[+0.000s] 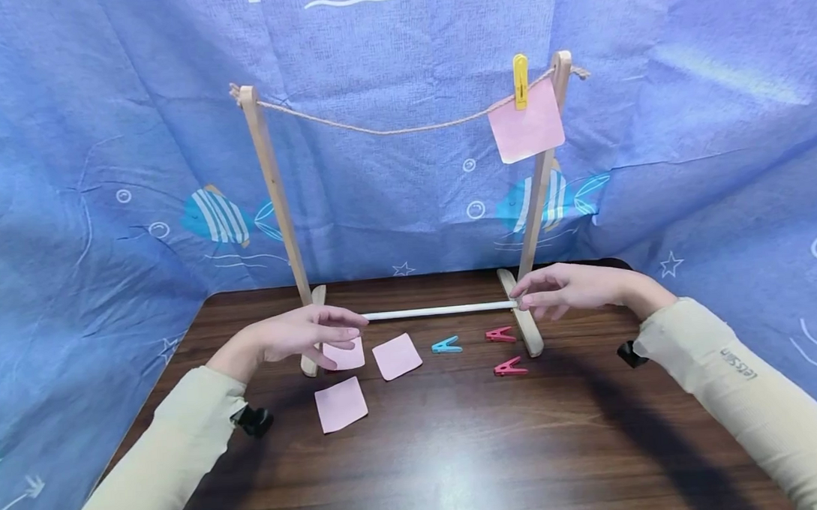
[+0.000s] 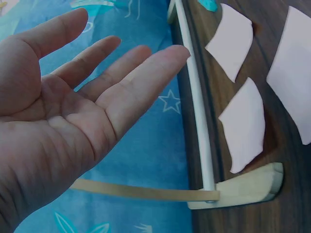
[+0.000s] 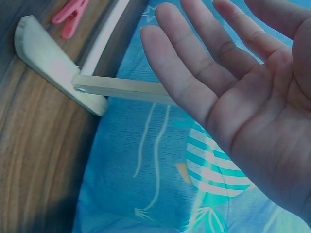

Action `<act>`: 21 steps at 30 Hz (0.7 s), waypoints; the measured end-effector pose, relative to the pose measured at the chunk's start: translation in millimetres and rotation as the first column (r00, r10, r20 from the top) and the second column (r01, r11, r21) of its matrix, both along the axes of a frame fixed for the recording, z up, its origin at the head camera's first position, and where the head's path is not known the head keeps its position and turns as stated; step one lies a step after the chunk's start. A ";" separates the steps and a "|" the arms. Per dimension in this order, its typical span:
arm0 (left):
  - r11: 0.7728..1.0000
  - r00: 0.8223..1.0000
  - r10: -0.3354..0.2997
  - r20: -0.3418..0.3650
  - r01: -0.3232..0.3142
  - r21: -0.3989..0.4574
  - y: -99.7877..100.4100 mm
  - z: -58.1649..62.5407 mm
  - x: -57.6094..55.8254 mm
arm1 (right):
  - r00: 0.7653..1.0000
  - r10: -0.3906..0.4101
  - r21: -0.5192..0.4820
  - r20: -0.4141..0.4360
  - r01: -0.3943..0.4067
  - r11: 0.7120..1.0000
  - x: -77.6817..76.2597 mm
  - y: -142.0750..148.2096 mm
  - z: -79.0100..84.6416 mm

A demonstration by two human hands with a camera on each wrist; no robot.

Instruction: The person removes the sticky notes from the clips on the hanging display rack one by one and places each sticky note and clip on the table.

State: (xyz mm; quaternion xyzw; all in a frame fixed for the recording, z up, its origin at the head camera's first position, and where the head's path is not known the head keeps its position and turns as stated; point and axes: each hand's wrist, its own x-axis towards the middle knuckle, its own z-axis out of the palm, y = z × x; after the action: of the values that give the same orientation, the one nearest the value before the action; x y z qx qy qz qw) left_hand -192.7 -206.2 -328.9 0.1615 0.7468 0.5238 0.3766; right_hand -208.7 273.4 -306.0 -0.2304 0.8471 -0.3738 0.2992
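Note:
My left hand (image 1: 310, 335) hovers above the pink paper squares at the left, its fingers loosely spread and holding nothing. Under its fingers lies one pink square (image 1: 345, 356), partly covered; a second square (image 1: 397, 357) is to the right and a third (image 1: 342, 404) nearer me. The right hand (image 1: 572, 288), also holding nothing, is in front of the rack's right post (image 1: 534, 205). Closest to it on the table are two red clothespins, one farther back (image 1: 500, 334) and one nearer (image 1: 510, 367). A blue clothespin (image 1: 446, 345) lies left of them.
A wooden rack's left post (image 1: 274, 192) and right post carry a sagging rope (image 1: 384, 131). A yellow clothespin (image 1: 520, 82) holds a pink square (image 1: 527, 127) at its right end. A white rod (image 1: 440, 311) joins the feet. Behind hangs a blue cloth (image 1: 407, 202).

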 end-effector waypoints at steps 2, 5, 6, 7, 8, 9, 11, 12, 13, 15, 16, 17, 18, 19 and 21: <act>1.000 1.000 0.000 -0.001 0.000 0.010 2.6 4.2 -0.7 | 1.000 0.001 -0.010 -0.022 -0.001 1.000 -0.5 -0.5 4.0; 1.000 1.000 -0.009 -0.015 0.009 0.020 6.8 9.3 -2.4 | 0.999 -0.003 -0.044 -0.046 0.000 0.999 -0.1 -1.8 12.2; 1.000 1.000 -0.013 -0.018 0.013 0.026 8.4 10.8 -2.9 | 0.999 -0.003 -0.051 -0.054 0.000 0.999 0.1 -2.0 15.1; 0.999 1.000 -0.019 -0.022 0.020 0.036 9.8 12.0 -3.6 | 0.998 -0.003 -0.058 -0.059 0.000 0.998 0.1 -2.1 17.8; 0.999 0.999 -0.024 -0.024 0.025 0.042 11.1 13.0 -4.5 | 0.998 -0.006 -0.064 -0.061 0.002 0.998 0.2 -2.5 20.4; 0.998 0.999 -0.025 -0.024 0.026 0.048 12.5 14.1 -5.1 | 0.998 -0.005 -0.070 -0.067 0.000 0.998 0.0 -2.8 22.6; 0.997 0.999 -0.023 -0.025 0.025 0.069 15.1 15.4 -6.5 | 0.997 -0.003 -0.077 -0.080 -0.003 0.997 -1.1 -3.1 25.9; 0.997 0.999 -0.021 -0.029 0.024 0.079 16.5 15.9 -7.3 | 0.996 -0.003 -0.081 -0.089 -0.004 0.997 -1.8 -3.3 27.2; 0.996 0.999 -0.017 -0.034 0.020 0.091 18.1 16.1 -8.3 | 0.995 -0.004 -0.087 -0.099 -0.005 0.996 -2.6 -3.4 28.2; 0.994 0.999 0.000 -0.044 0.005 0.111 22.1 16.9 -10.2 | 0.992 -0.008 -0.098 -0.123 -0.004 0.995 -3.8 -3.6 30.3; 0.992 0.999 0.007 -0.048 0.000 0.127 24.3 17.1 -11.2 | 0.991 -0.012 -0.103 -0.134 -0.002 0.995 -4.4 -3.5 31.4; 0.990 0.999 0.017 -0.052 -0.009 0.143 26.4 17.4 -12.1 | 0.989 -0.017 -0.111 -0.144 0.001 0.994 -4.6 -3.7 32.6; 0.987 0.998 0.027 -0.059 -0.017 0.158 28.7 17.8 -13.0 | 0.988 -0.022 -0.117 -0.156 0.003 0.993 -4.8 -4.0 33.9; 0.985 0.997 0.042 -0.064 -0.031 0.171 30.9 18.3 -13.6 | 0.986 -0.024 -0.123 -0.167 0.004 0.992 -4.9 -4.3 35.3; 0.980 0.995 0.067 -0.078 -0.051 0.191 35.1 19.2 -14.9 | 0.983 -0.031 -0.139 -0.183 0.005 0.990 -4.5 -4.8 38.7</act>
State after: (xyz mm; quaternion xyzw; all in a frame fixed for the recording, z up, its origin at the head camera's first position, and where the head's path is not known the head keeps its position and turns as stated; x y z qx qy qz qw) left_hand -207.7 -171.1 -309.7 0.1963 0.7135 0.5958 0.3122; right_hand -213.1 268.6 -267.2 -0.2766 0.8454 -0.4111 0.1992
